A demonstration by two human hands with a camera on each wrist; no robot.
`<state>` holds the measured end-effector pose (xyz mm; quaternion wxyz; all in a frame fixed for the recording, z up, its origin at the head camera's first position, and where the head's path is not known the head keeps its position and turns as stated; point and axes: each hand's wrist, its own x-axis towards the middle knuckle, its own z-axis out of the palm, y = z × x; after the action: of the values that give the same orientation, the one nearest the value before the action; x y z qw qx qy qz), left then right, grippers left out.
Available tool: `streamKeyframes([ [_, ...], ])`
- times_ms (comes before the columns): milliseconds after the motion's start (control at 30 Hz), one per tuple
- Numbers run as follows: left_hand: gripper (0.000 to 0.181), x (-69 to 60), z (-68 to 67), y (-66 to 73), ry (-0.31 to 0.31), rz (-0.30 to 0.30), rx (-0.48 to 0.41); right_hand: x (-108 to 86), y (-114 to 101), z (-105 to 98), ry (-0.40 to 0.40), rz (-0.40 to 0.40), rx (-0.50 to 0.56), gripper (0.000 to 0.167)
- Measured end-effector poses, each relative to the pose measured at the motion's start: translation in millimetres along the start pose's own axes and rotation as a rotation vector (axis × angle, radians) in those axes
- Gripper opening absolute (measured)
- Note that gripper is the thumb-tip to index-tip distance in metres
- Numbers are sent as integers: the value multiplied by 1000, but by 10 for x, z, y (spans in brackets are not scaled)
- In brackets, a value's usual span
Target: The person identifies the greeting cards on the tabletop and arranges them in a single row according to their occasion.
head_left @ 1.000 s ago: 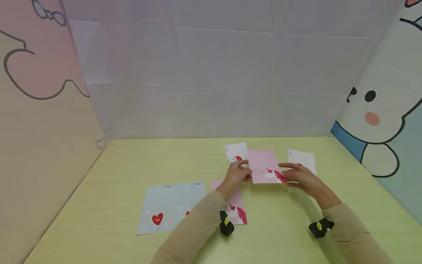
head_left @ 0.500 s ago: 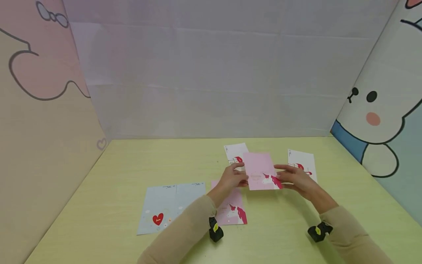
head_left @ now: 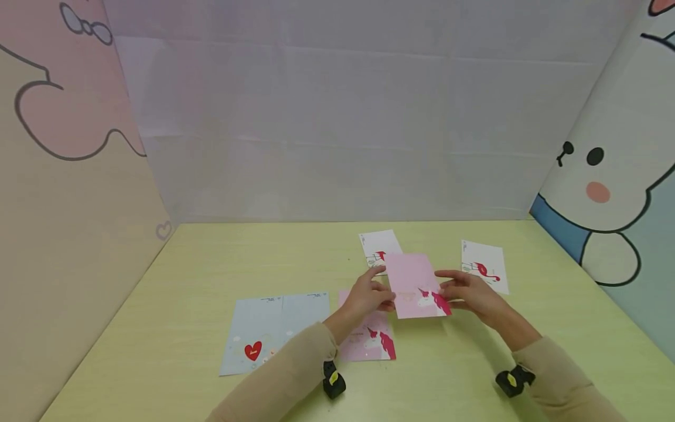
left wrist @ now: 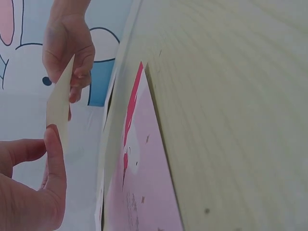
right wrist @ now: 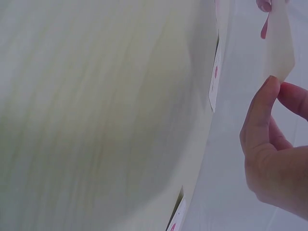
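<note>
A pink card with a unicorn [head_left: 413, 284] is held above the table between both hands. My left hand [head_left: 366, 296] pinches its left edge; my right hand [head_left: 474, 296] pinches the right edge. Both wrist views show thumb and fingers on the card, seen nearly edge-on, at the left hand [left wrist: 36, 183] and the right hand [right wrist: 274, 139]. A second pink unicorn card [head_left: 369, 343] lies on the table under my left forearm, partly hidden by it.
A pale blue sheet with a red heart [head_left: 253, 328] lies at the left, partly covered by the left sleeve. Two white flamingo cards, one behind the held card [head_left: 378, 241] and one at the right [head_left: 482, 258], lie farther back. Upright panels stand around the table.
Both hands have brought the held pink card slightly left and nearer the table's front. More of the right-hand flamingo card is uncovered.
</note>
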<state>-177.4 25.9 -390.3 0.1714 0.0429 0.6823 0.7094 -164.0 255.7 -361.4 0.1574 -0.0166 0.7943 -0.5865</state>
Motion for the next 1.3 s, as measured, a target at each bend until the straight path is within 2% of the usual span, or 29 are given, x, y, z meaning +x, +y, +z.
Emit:
streamKeyframes([
  [467,61,-178,-60,-9,-38,-43,64,-40,6,57,-7,6,-24,48],
  [600,61,-214,-63,-13,-48,-36,93,-59,18,81,-7,25,-22,48],
  [900,61,-291,-67,-57,-80,-39,256,-110,62,106,-8,50,-65,49],
  [1067,61,-311,-60,-58,-105,-28,324,-126,88,103,-46,55,-73,47],
  [1300,58,-299,-55,-90,-112,-71,397,-104,157,108,-77,58,-77,46],
])
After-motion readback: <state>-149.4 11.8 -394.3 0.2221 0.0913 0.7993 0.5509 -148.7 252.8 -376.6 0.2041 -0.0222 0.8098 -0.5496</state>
